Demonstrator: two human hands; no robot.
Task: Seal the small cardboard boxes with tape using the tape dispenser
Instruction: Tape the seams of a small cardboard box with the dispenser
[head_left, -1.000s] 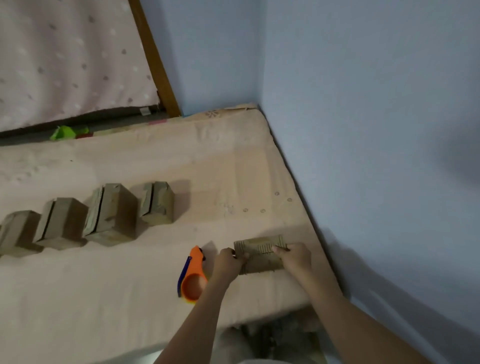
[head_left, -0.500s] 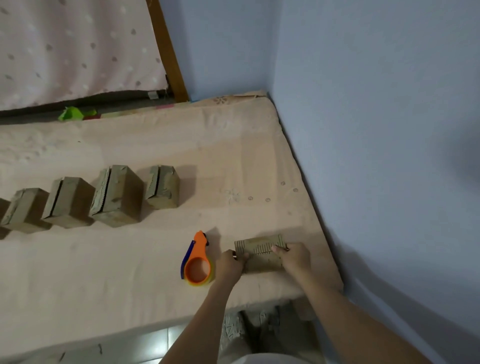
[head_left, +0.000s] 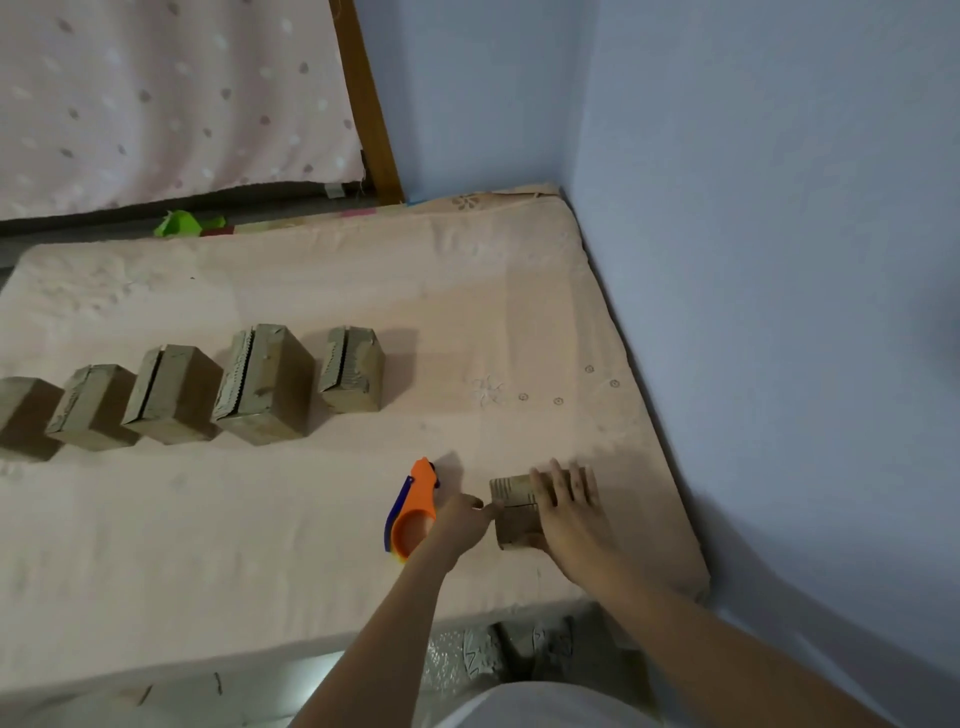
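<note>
Small cardboard box (head_left: 514, 512) sits near the mattress (head_left: 291, 509) front edge, close to its right edge by the blue wall (head_left: 769, 260); bare mattress stretches left of it, and a row of boxes (head_left: 218, 389) stands farther back. Orange tape dispenser (head_left: 413, 512) lies just left of the box. Right hand (head_left: 569, 512) lies flat on the box top, fingers spread; left hand (head_left: 460, 522) fingertips touch the box's left side, rest of the hand's shape unclear.

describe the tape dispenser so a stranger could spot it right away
On the peach mattress, look near its front edge, just left of the person's left hand. The tape dispenser lies there, bright orange with a blue strip, unlike the dull brown cardboard boxes in a row behind it.
</note>
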